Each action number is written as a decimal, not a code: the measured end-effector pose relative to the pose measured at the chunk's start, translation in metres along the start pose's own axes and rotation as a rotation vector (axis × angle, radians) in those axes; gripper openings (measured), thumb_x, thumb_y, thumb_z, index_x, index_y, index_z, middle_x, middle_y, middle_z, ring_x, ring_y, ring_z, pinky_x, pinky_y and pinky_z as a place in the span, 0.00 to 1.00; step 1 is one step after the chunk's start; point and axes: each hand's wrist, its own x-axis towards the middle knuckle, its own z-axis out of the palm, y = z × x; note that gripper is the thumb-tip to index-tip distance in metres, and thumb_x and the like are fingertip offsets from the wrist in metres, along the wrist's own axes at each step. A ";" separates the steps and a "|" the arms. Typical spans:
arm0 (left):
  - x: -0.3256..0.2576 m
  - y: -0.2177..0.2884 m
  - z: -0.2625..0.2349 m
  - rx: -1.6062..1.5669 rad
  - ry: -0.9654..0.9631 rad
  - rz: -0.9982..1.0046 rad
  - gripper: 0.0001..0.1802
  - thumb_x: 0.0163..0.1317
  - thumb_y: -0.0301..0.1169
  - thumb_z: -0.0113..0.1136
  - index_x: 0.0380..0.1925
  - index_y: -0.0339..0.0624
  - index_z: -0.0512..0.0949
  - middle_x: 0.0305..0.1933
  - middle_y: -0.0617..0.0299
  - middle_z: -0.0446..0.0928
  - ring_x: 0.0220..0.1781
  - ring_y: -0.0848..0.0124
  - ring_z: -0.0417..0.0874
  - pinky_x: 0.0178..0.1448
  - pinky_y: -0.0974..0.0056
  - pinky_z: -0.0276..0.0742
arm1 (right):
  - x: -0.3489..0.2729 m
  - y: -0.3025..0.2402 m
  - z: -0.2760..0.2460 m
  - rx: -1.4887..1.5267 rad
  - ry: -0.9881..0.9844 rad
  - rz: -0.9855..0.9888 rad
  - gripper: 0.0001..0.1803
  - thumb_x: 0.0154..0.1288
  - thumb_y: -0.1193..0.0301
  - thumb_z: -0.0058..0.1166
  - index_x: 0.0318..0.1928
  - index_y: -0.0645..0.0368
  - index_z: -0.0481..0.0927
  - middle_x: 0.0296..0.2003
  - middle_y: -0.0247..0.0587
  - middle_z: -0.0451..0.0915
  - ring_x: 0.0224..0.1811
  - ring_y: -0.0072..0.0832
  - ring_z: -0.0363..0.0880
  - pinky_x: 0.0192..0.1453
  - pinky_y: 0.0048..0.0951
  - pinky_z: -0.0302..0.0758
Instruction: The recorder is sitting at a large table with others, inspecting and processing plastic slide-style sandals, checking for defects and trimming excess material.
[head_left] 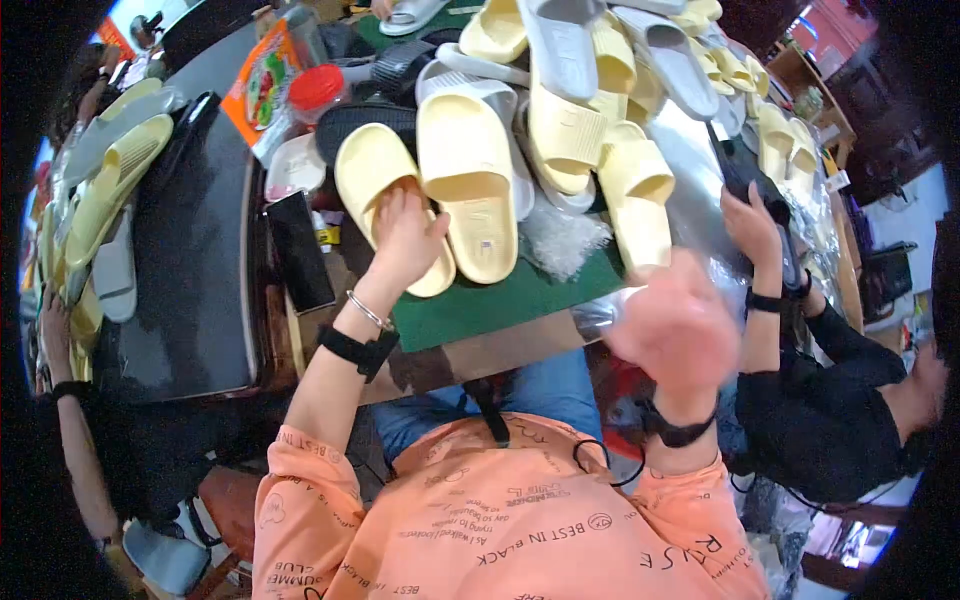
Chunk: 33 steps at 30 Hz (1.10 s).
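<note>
A pair of pale yellow slides lies side by side before me, a left slide (372, 165) and a right slide (482, 225). My left hand (405, 235) reaches into the left slide, its fingers stretched out on the footbed near the strap's opening. Its fingertips partly disappear beneath the strap. To the right, my right hand (678, 325) is raised near the table's front edge, smeared by motion, so its fingers cannot be made out. Another yellow slide (640, 210) lies just beyond it. Under the pair is a green mat (470, 318).
Grey and yellow slides (565, 60) are heaped at the back. A black phone (300, 250), a red-lidded jar (318, 88) and an orange packet (262, 95) sit at left. Crumpled clear plastic (568, 240) lies right of the pair. Another person's hand (752, 228) is at right.
</note>
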 end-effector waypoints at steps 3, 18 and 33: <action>-0.015 0.019 -0.041 -0.100 0.003 -0.015 0.18 0.56 0.38 0.52 0.32 0.30 0.75 0.36 0.40 0.74 0.42 0.49 0.75 0.47 0.55 0.69 | 0.040 0.048 -0.029 -0.484 0.310 0.416 0.05 0.63 0.73 0.39 0.34 0.59 0.69 0.21 0.26 0.60 0.20 0.15 0.54 0.23 0.16 0.53; 0.101 -0.084 -0.045 -0.172 -0.009 -0.275 0.19 0.55 0.45 0.47 0.37 0.44 0.79 0.39 0.47 0.77 0.44 0.54 0.78 0.49 0.59 0.71 | 0.123 0.169 -0.111 -0.812 0.440 0.488 0.21 0.57 0.79 0.36 0.53 0.59 0.64 0.44 0.36 0.72 0.31 0.19 0.74 0.33 0.18 0.67; 0.099 -0.067 -0.032 -0.826 0.053 -0.350 0.07 0.50 0.29 0.59 0.25 0.35 0.80 0.23 0.60 0.78 0.22 0.76 0.76 0.27 0.70 0.72 | 0.113 0.150 -0.105 -0.987 0.345 0.488 0.11 0.61 0.75 0.41 0.45 0.61 0.68 0.30 0.35 0.72 0.24 0.19 0.69 0.27 0.18 0.66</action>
